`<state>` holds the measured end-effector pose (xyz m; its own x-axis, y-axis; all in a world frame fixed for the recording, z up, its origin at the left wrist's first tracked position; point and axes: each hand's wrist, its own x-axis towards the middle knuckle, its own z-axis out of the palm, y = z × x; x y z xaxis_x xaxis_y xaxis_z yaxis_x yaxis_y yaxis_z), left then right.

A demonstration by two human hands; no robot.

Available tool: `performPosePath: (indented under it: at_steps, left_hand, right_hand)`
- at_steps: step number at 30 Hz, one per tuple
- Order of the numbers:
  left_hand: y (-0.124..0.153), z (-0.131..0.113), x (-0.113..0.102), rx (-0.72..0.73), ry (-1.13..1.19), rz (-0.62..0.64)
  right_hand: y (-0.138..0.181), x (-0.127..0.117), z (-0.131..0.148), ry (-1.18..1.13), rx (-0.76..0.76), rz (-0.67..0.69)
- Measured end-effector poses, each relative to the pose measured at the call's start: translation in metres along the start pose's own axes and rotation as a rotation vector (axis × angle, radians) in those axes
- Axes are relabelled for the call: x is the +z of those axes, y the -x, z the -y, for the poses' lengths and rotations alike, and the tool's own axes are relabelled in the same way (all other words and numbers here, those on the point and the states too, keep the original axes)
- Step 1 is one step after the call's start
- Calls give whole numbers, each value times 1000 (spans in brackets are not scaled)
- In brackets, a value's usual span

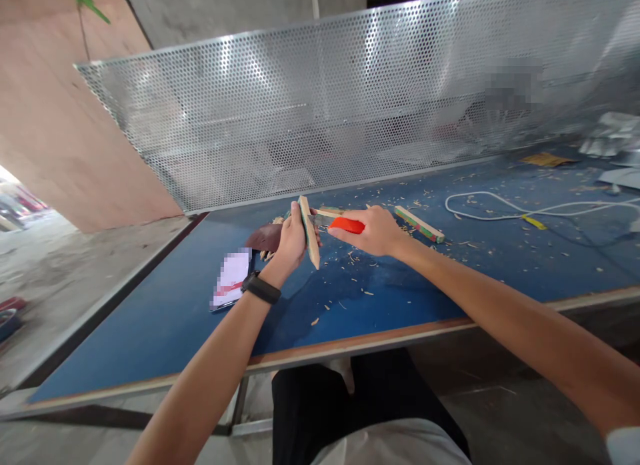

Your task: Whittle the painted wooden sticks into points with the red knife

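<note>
Over blue tabletop (165, 318), left hand (294, 237) gripping wooden stick (309, 235), pointed end toward near edge. Right hand (373, 230) wrapped around orange-handled knife (347, 225), blade at stick's side. Pale shavings (369, 293) scattered about (small curls and slivers). Phone (231, 278) lying near left hand; second stick (419, 225) lying right of right hand.

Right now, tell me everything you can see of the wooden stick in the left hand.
The wooden stick looks like pale, bare wood with a flat face, some green along its side, and a pointed lower end aimed toward the wearer. The left hand grips it at a slant over the blue table. The blade of the orange-handled knife in the right hand meets its edge or nearly so; I can't tell which.
</note>
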<state>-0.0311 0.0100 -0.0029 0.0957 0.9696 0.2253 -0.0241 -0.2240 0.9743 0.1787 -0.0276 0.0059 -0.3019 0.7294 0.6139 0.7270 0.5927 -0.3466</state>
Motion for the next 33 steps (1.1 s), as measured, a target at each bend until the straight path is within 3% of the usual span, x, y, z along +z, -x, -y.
performPosePath:
  at_steps: [6, 12, 21, 33]
  left_hand:
    - [1, -1, 0, -66, -65, 134]
    - [4, -8, 0, -215, 29, 147]
    - [2, -2, 0, -112, -14, 195]
    - [10, -20, 2, -195, 283, 75]
  right_hand:
    - [-1, 0, -1, -7, 20, 63]
    - [-3, 3, -7, -40, 100, 60]
    - [-4, 1, -11, -60, 108, 103]
    - [-3, 0, -7, -77, -4, 300]
